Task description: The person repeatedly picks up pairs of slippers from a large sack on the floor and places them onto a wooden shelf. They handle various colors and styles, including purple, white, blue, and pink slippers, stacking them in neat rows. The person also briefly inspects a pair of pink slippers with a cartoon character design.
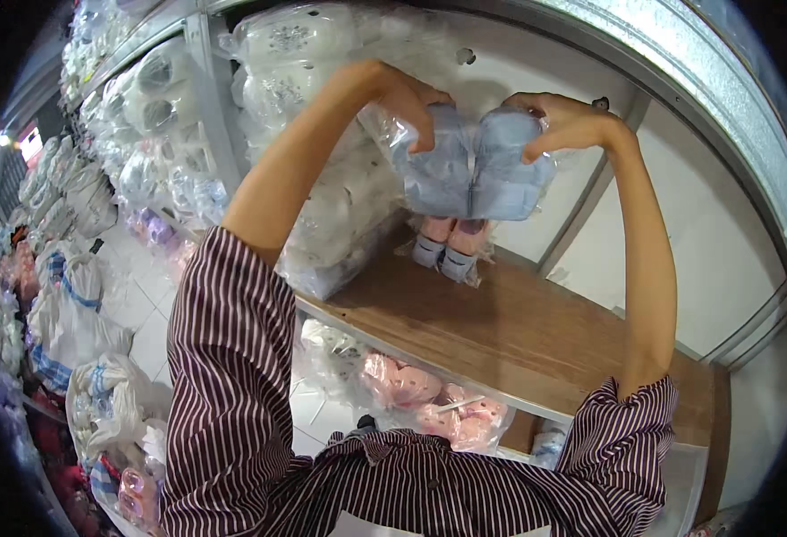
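A pair of light blue slippers (511, 183) in clear plastic is held up over the wooden shelf (474, 327). My left hand (404, 100) grips the left side of the pack, with thumb and fingers curled over its top. On the opposite side my right hand (565, 123) is closed round the other slipper, thumb on the near face. Just below the pack, a bagged stack of small pink and blue slippers (445, 257) stands on the shelf, its upper part hidden.
White plush slippers in plastic (326, 201) are piled at the shelf's left. A metal post (212, 98) rises beside them. Pink bagged slippers (438, 398) lie under the shelf's front edge. Several white sacks (80, 300) crowd the tiled floor at left. A metal beam (724, 80) crosses overhead.
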### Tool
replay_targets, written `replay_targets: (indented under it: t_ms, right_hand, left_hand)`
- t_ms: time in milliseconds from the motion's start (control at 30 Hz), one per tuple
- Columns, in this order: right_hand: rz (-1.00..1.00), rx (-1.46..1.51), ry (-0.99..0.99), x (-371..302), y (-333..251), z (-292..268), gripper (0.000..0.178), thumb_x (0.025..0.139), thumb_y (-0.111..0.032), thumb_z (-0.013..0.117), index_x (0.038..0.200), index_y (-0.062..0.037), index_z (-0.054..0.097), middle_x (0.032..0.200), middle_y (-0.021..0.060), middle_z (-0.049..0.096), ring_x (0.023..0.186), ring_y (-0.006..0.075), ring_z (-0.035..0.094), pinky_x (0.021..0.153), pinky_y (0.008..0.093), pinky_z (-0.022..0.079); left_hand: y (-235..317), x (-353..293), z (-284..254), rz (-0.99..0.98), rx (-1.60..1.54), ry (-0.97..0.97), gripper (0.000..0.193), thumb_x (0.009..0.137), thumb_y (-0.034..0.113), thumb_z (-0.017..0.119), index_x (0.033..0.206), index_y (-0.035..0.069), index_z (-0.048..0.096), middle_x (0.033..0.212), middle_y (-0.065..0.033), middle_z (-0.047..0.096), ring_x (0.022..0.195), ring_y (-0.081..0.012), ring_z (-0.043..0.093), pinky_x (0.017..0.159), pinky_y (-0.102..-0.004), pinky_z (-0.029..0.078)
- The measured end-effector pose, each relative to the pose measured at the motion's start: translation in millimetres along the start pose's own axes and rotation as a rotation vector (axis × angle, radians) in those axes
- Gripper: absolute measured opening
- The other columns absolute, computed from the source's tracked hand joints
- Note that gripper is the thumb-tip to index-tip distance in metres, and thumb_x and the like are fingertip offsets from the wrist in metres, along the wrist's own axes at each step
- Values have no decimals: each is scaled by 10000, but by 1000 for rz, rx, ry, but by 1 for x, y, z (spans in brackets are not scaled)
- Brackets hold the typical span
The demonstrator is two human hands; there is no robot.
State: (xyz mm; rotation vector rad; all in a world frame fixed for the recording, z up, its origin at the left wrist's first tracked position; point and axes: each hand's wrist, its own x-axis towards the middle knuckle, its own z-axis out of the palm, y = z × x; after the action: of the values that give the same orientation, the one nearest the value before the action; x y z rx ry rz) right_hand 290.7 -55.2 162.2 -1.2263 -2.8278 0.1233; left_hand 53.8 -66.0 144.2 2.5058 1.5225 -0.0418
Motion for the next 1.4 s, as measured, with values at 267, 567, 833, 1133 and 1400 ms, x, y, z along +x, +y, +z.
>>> replay_targets:
  t_ms: [267, 567, 833, 1133, 1400]
  right_hand:
    - [-421, 84, 136, -15, -75, 35, 808, 471, -300, 767, 1167, -11, 476, 1094, 182, 549, 1002, 292, 543, 856, 331, 440]
    - [-632, 44, 323, -13, -188, 149, 777, 566, -204, 752, 1235, -46, 388, 1201, 144, 467, 1109, 303, 467, 862, 392, 408]
    - [-798, 143, 339, 29, -291, 287, 749, 582, -157, 742, 1243, -81, 397, 1281, 104, 409, 1230, 267, 361, 932, 426, 336]
    - [-928, 425, 205, 66, -439, 415, 761, 557, -91, 749, 1239, -111, 411, 1298, 92, 404, 1238, 289, 349, 962, 451, 323]
    - [-1084, 567, 52, 92, -539, 481, 738, 587, -84, 726, 1251, -110, 403, 1295, 103, 413, 1236, 307, 356, 968, 412, 350]
  left_hand:
    - [9, -133, 40, -58, 37, 155, 929, 469, 239, 741, 1271, 2, 337, 1161, -189, 504, 1070, -322, 491, 869, -374, 416]
    - [5, -267, 163, -373, 168, 461, 917, 462, 114, 731, 1288, 82, 336, 1395, -86, 302, 1277, -310, 297, 967, -383, 408]
    - [-40, -360, 305, -626, 22, 730, 786, 571, 25, 645, 1301, 65, 357, 1362, -64, 358, 1251, -274, 333, 1004, -365, 349]
    - [-86, -486, 415, -927, -43, 772, 772, 553, 19, 651, 1278, 92, 393, 1354, -71, 366, 1270, -280, 311, 1034, -382, 309]
    - [-110, -559, 472, -1135, -145, 859, 706, 582, -80, 516, 1266, 55, 403, 1326, -86, 399, 1257, -295, 329, 1009, -385, 324]
